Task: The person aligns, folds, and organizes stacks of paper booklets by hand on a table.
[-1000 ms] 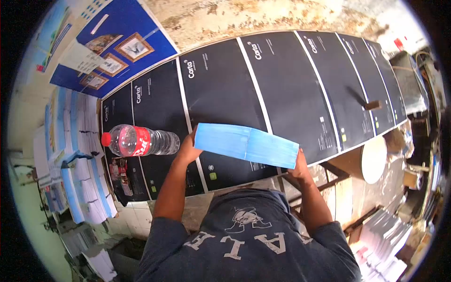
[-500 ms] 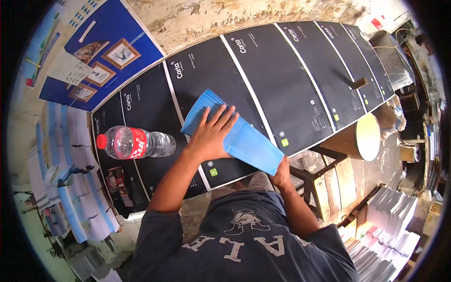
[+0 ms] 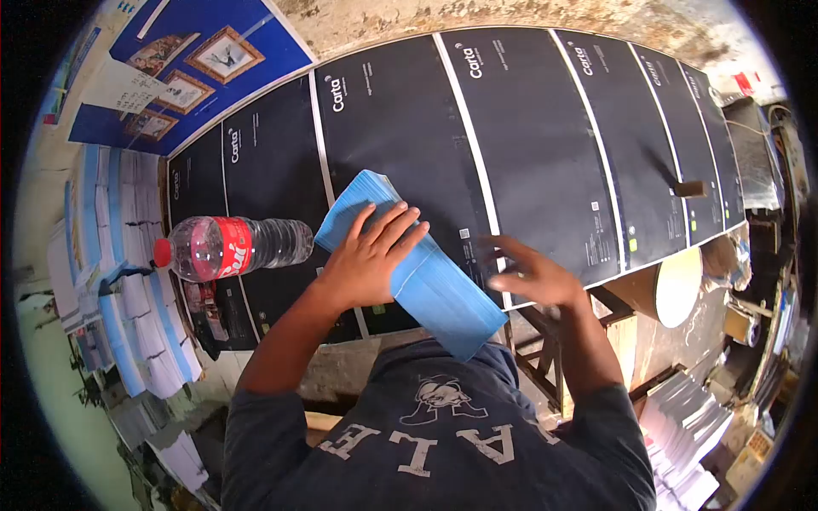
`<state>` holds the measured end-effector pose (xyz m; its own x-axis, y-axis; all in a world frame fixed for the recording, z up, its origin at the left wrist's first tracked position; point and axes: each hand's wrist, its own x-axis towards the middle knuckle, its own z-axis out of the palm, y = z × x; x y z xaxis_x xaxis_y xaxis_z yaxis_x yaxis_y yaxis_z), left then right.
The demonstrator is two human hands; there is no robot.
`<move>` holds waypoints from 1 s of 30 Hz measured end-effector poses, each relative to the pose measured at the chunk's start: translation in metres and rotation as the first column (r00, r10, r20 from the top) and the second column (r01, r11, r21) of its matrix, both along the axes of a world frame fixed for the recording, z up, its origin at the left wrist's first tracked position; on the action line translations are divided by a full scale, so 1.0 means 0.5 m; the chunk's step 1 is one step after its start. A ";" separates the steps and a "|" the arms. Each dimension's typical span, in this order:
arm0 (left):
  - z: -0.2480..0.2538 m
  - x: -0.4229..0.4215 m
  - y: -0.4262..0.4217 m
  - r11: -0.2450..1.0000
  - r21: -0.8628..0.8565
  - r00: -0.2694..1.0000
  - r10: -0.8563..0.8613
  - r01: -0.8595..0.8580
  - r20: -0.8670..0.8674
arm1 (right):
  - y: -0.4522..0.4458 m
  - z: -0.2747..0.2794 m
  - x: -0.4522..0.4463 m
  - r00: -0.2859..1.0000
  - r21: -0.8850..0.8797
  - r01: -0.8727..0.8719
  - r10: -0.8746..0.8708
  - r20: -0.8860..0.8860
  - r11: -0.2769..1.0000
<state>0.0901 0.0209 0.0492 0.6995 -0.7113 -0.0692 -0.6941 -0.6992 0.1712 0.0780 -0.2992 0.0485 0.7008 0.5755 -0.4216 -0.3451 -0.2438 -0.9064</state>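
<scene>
A long stack of blue paper (image 3: 443, 294) lies aslant on the black-topped table, its near end jutting past the front edge toward my shirt. A crease or line crosses its top sheet. My left hand (image 3: 371, 260) lies flat on the upper half of the stack, fingers spread and touching the paper. Off to the right of the stack, my right hand (image 3: 541, 277) hovers near the table edge, apart from the paper. Its fingers are apart and somewhat blurred, with nothing seen between them.
A water bottle with a red cap (image 3: 239, 247) lies on its side left of my left arm. Farther right, a small brown block (image 3: 690, 188) stands on the table (image 3: 537, 153). Paper stacks (image 3: 145, 332) flank the left side; more paper (image 3: 682, 417) sits at lower right, below a round drum (image 3: 679, 288).
My right hand has let go of the stack's near end and moved up and right, opening. The stack's near end has shifted down and left. My left hand stays on top.
</scene>
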 end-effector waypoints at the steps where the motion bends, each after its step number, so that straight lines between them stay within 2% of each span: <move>1: -0.004 0.000 0.001 0.998 -0.058 1.000 0.004 -0.005 -0.018 | 0.034 -0.022 0.026 1.000 0.006 -0.017 0.017 -0.010 1.000; 3: -0.013 -0.004 0.007 0.993 -0.112 0.999 0.024 -0.029 -0.049 | 0.080 -0.081 0.060 0.962 -0.114 -0.269 0.274 0.023 0.956; 7: -0.008 -0.015 0.015 0.995 -0.082 0.992 0.053 -0.063 -0.115 | 0.096 -0.090 0.092 0.912 -0.100 -0.408 0.409 -0.006 0.908; 9: -0.012 -0.017 0.017 0.996 -0.067 0.992 0.048 -0.056 -0.116 | 0.097 -0.092 0.086 0.945 -0.104 -0.328 0.325 -0.049 0.939; 12: -0.015 -0.018 0.021 0.999 0.021 0.997 0.033 -0.031 -0.076 | 0.091 -0.111 0.082 0.947 -0.027 -0.319 0.318 -0.043 0.947; 15: -0.014 -0.022 0.023 0.998 -0.011 0.990 0.056 -0.058 -0.131 | 0.092 -0.116 0.077 0.952 0.015 -0.283 0.282 -0.117 0.959; 21: -0.024 -0.030 0.033 0.998 -0.010 0.993 0.054 -0.056 -0.101 | 0.090 -0.122 0.069 0.956 0.108 -0.213 0.230 -0.180 0.971; 28: -0.019 -0.029 0.029 0.997 -0.030 0.994 0.063 -0.066 -0.095 | 0.093 -0.106 0.073 0.957 0.077 -0.222 0.233 -0.176 0.972; 30: -0.017 -0.028 0.027 0.993 -0.103 0.996 0.054 -0.062 -0.073 | 0.091 -0.095 0.078 0.952 0.048 -0.207 0.212 -0.220 0.977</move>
<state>0.0761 0.0341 0.0406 0.7359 -0.6755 -0.0462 -0.6367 -0.7136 0.2922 0.1170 -0.2539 0.0010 0.4533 0.7113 -0.5372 -0.4821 -0.3113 -0.8189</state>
